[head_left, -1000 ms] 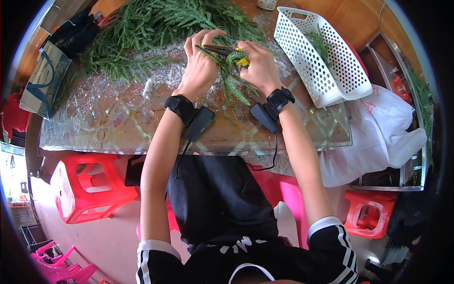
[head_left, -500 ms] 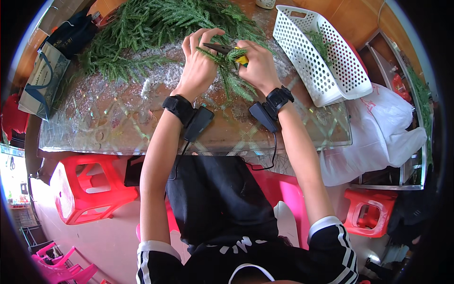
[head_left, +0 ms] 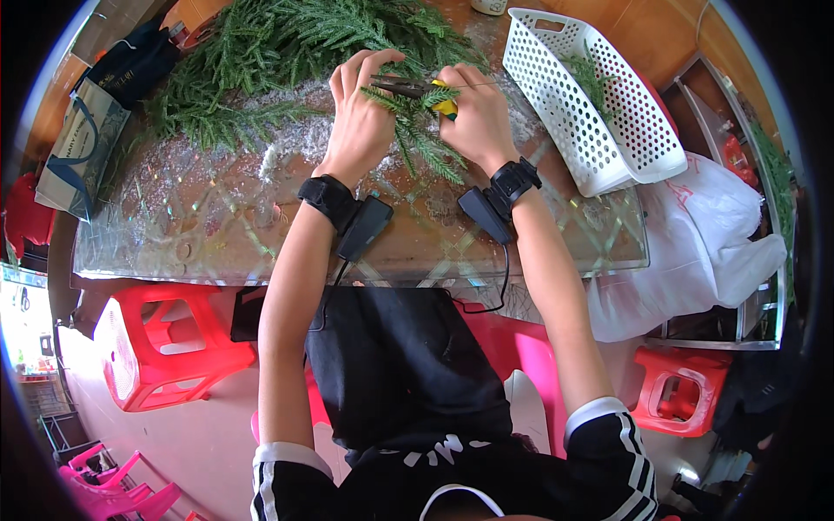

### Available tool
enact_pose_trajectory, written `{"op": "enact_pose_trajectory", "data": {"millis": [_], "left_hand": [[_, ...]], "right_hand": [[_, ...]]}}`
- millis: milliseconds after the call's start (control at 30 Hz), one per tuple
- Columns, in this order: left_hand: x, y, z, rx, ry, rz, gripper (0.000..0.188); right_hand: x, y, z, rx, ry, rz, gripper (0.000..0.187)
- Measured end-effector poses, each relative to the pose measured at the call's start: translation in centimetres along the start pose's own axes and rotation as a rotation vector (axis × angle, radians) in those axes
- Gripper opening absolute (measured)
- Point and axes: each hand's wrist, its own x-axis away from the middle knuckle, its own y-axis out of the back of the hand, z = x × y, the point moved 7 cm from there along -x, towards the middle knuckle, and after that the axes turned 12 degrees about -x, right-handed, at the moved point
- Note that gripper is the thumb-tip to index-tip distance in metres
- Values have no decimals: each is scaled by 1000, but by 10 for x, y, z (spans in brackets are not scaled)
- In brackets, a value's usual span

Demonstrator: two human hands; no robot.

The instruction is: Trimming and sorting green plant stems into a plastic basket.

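Over the table, my left hand is closed round one end of an artificial pine sprig, whose green needles hang down between my two hands. My right hand grips pliers with yellow handles, partly hidden by the fingers. The dark jaws point left and reach the stem beside my left fingertips; whether they bite on it I cannot tell. A thin wire-like line crosses my right fingers. Just beyond both hands lies a large heap of green pine branches.
White flakes are scattered over the glass-topped table. On the right stands a white perforated basket with some greenery inside, next to a white plastic bag. A paper bag stands at the left edge; a red stool is below.
Both hands stay nearly in place. The pliers have tilted slightly, and a thin wire-like line now shows across my right fingers.
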Motion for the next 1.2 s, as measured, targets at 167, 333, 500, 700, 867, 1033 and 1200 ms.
{"op": "enact_pose_trajectory", "data": {"millis": [167,333,500,700,867,1033,1200], "left_hand": [[1,2,-1,-30,-39,-4,33],[1,3,-1,-68,-48,12,35],[0,3,1,-73,-39,-1,36],[0,4,4,-109,-51,-11,33],[0,6,8,-123,-41,-22,32],[-1,8,9,-150,-37,-21,29],[-1,6,9,-218,-37,4,21]], "right_hand": [[0,1,0,9,-11,14,34],[1,3,-1,15,9,-28,33],[1,6,-2,-1,44,-93,32],[2,7,-8,-64,-25,-111,29],[5,9,-15,-175,-112,-176,26],[7,8,-20,-258,-171,-243,20],[8,7,-17,-280,-144,-274,13]]}}
